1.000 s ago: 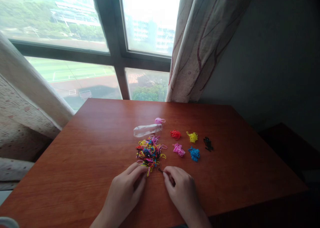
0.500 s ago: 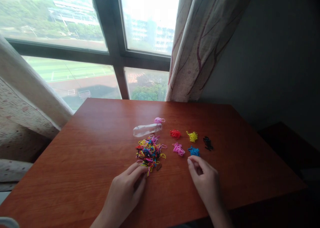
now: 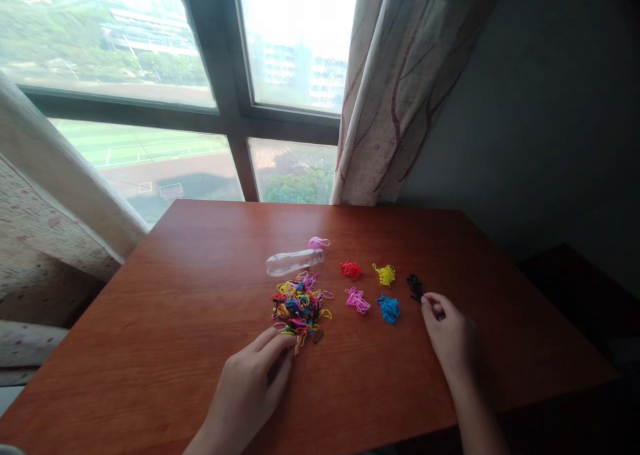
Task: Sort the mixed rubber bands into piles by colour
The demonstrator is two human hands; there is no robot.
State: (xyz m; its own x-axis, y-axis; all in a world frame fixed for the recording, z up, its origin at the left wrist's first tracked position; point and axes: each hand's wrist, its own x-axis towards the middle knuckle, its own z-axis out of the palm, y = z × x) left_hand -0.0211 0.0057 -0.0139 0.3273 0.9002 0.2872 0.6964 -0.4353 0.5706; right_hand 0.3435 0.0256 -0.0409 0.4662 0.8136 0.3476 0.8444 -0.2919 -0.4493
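A mixed heap of small coloured rubber bands (image 3: 299,303) lies at the middle of the wooden table. Curled at its near edge, my left hand (image 3: 253,372) touches bands with its fingertips; what is pinched there is hidden. My right hand (image 3: 450,338) has thumb and forefinger pressed together at the near end of the black rubber bands (image 3: 414,286). Anything between those fingertips is too small to make out. Left of it sit separate little piles: blue bands (image 3: 389,308), pink bands (image 3: 357,300), yellow bands (image 3: 385,275) and red bands (image 3: 351,270).
Behind the heap lies a clear plastic bottle-shaped container (image 3: 294,262) on its side, with a pink looped cap (image 3: 319,242) beyond it. The table (image 3: 165,322) meets a window (image 3: 230,122) with curtains (image 3: 395,95) at the back. A pale rounded edge shows at bottom left.
My right hand has moved right, from the near side of the blue pile to the black bands, uncovering the blue pile. My left hand stays at the heap. The view has tilted slightly.
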